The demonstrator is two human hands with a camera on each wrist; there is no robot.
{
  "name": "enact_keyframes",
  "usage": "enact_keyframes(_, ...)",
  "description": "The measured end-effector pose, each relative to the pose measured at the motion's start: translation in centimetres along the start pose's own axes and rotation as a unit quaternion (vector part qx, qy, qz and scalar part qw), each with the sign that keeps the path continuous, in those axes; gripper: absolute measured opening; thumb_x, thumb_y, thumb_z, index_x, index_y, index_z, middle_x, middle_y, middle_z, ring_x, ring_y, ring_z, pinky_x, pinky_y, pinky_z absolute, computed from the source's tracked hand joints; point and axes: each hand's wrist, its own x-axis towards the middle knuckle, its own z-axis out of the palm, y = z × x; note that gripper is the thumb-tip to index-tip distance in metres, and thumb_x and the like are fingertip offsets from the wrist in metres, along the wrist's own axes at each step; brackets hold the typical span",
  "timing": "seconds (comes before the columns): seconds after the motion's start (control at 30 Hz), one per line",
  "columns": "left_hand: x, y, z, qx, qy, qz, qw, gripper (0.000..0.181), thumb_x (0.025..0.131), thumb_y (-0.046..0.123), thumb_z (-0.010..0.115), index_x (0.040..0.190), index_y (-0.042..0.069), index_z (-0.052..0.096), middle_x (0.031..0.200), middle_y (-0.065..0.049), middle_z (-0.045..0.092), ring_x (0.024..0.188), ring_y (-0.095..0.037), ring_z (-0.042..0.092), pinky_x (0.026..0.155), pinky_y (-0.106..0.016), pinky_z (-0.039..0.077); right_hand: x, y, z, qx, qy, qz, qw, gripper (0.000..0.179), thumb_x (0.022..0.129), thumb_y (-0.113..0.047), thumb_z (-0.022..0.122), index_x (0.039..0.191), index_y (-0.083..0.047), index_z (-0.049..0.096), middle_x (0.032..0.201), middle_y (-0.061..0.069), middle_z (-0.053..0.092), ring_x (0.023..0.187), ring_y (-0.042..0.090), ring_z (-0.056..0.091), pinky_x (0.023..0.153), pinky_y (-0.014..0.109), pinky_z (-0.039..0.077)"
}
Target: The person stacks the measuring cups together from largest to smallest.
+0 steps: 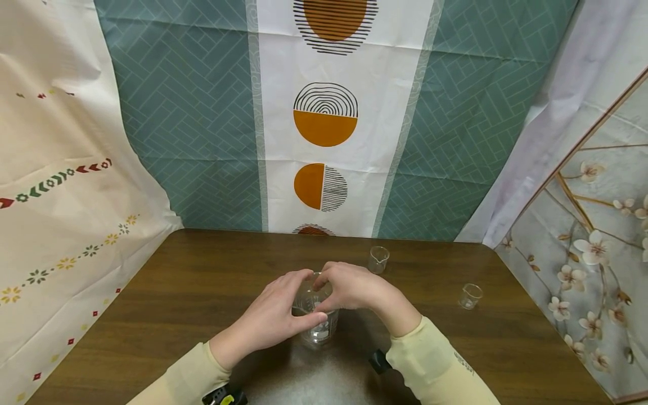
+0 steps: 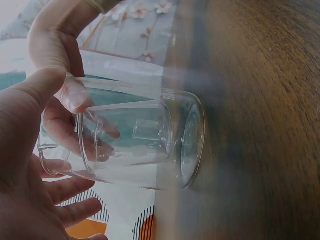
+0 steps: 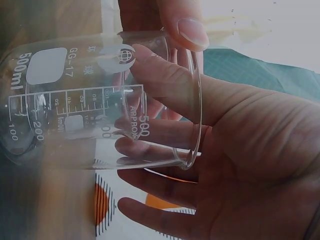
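Observation:
A large clear glass beaker marked 500ml stands upright on the table in front of me. Nested inside it is a smaller glass beaker with its own white scale. My left hand holds the large beaker near its rim, thumb on the near side and fingers around the far side. From above, my right hand reaches through the mouth; its thumb and fingertips pinch the smaller beaker's upper part. In the right wrist view, the remaining right fingers extend outside the large beaker.
Two small glass beakers stand on the brown wooden table: one small beaker behind my right hand, another small beaker farther right. Patterned cloth hangs behind the table and along both sides.

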Motion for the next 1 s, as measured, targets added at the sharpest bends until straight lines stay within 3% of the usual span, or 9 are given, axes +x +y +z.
enact_keyframes(0.57, -0.1, 0.0, 0.0, 0.002, -0.004, 0.001, 1.0000, 0.084, 0.096, 0.062, 0.081, 0.156, 0.011, 0.054, 0.155, -0.005, 0.060, 0.145, -0.031, 0.055, 0.120, -0.066, 0.038, -0.1, 0.5, 0.1, 0.019, -0.003, -0.005, 0.9998, 0.043, 0.088, -0.039, 0.094, 0.124, -0.018, 0.085, 0.127, -0.003, 0.071, 0.117, 0.020, 0.067, 0.096, 0.042, 0.057)
enact_keyframes(0.8, -0.1, -0.1, 0.0, 0.001, -0.002, 0.003, 1.0000, 0.083, 0.095, 0.064, 0.081, 0.155, 0.012, 0.054, 0.154, -0.004, 0.060, 0.145, -0.030, 0.054, 0.120, -0.066, 0.038, -0.4, 1.2, 0.2, 0.045, 0.014, -0.022, 0.9986, 0.043, 0.089, -0.041, 0.093, 0.124, -0.018, 0.084, 0.132, -0.003, 0.072, 0.126, 0.024, 0.066, 0.102, 0.046, 0.055)
enact_keyframes(1.0, -0.1, 0.0, 0.0, 0.000, 0.000, 0.002, 1.0000, 0.083, 0.095, 0.064, 0.081, 0.155, 0.013, 0.055, 0.155, -0.004, 0.060, 0.146, -0.030, 0.054, 0.121, -0.065, 0.038, -0.8, 1.8, 0.2, 0.066, 0.039, -0.029, 0.9966, 0.040, 0.090, -0.040, 0.093, 0.124, -0.020, 0.084, 0.128, -0.007, 0.073, 0.122, 0.021, 0.068, 0.102, 0.045, 0.055)
